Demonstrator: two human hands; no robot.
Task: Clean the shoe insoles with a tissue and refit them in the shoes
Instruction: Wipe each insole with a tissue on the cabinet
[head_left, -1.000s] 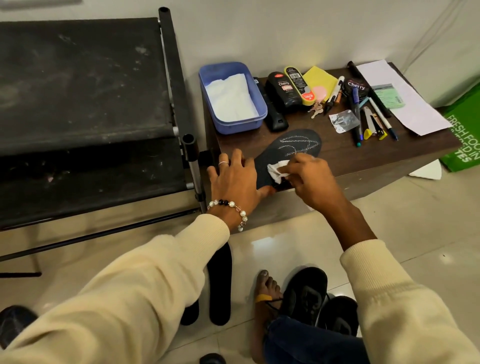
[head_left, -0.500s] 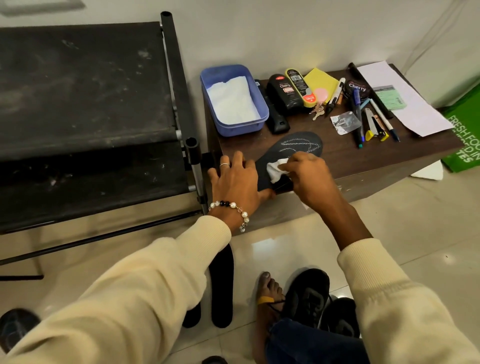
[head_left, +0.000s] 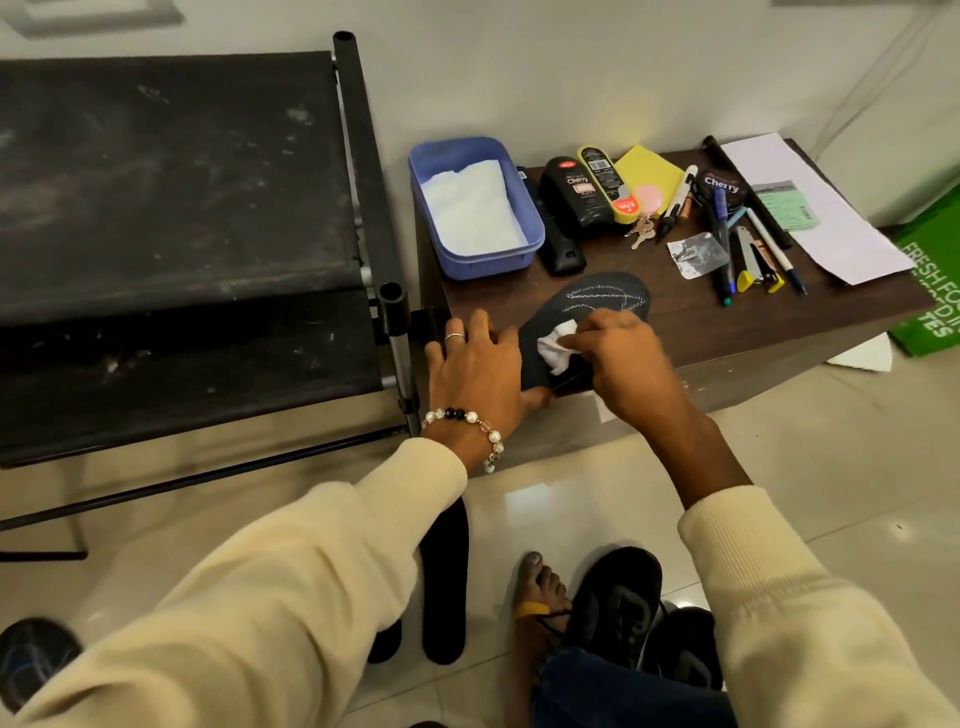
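Insole (head_left: 597, 312): dark, white stitched pattern at the far end; lies on the table (head_left: 779, 322), heel end over the near edge.
Left hand (head_left: 480, 366): fingers straight and flat on the table beside the insole, thumb under the overhanging heel; steadies it.
Right hand (head_left: 618, 351): fingers curled, pinching a wadded white tissue (head_left: 556, 345) against the insole's middle.
Second insole (head_left: 444, 582): on the floor, near left, beside the shoes (head_left: 618, 608).
Tub (head_left: 475, 208): blue, far left on the table, holds spare tissue.
Risks, as judged: a hard wipe could slide the overhanging insole off the edge; the tissue could shred on the stitching; a long stroke could knock the pens (head_left: 748, 254).
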